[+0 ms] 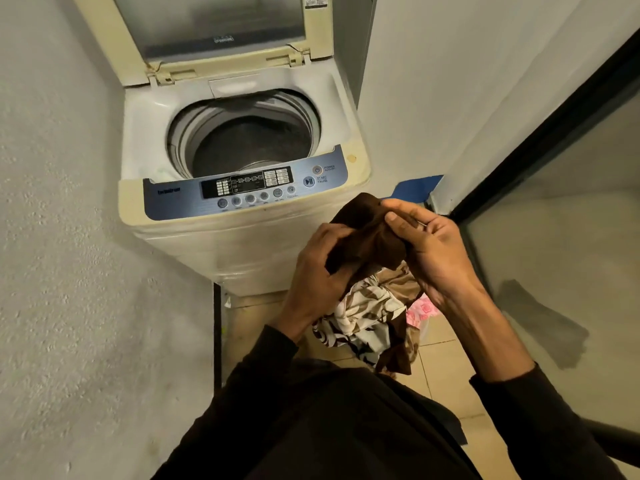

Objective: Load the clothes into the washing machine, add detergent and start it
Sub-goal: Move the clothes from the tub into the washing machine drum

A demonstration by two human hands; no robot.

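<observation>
Brown cloth [372, 233], dark and bunched, held up in both hands just in front of the washing machine [239, 216], below its front edge. Left hand [320, 268] grips the cloth's lower left part, fingers curled tight into the fabric. Right hand [426, 244] holds the upper right part; thumb and fingers [398, 207] pinch a fold near the top, palm turned toward the camera. Both sleeves dark.

Under the hands, a heap of clothes [370, 320]: cream fabric with a brown leaf pattern, a tan piece beside it, a dark brown strip hanging toward the floor. Cannot tell whether the heap sits in a basket or hangs from the held cloth. Pink patterned piece [420, 311] just beside the heap on its right.

Machine is a top loader, cream body, lid [211, 26] raised and leaning back. Drum [249, 140] open; inside dark and blurred, contents cannot be told. Blue-grey control panel [249, 190] runs along the machine's front edge: a row of round buttons, a dark display, power and start/pause buttons at its right end.

Machine stands in a narrow recess, rough white wall on the left, smooth wall on the right. Blue object [417, 187] on the floor at the machine's front right corner. Floor tiles [446, 372] beige. Dark-framed glass door [554, 143] at right.
</observation>
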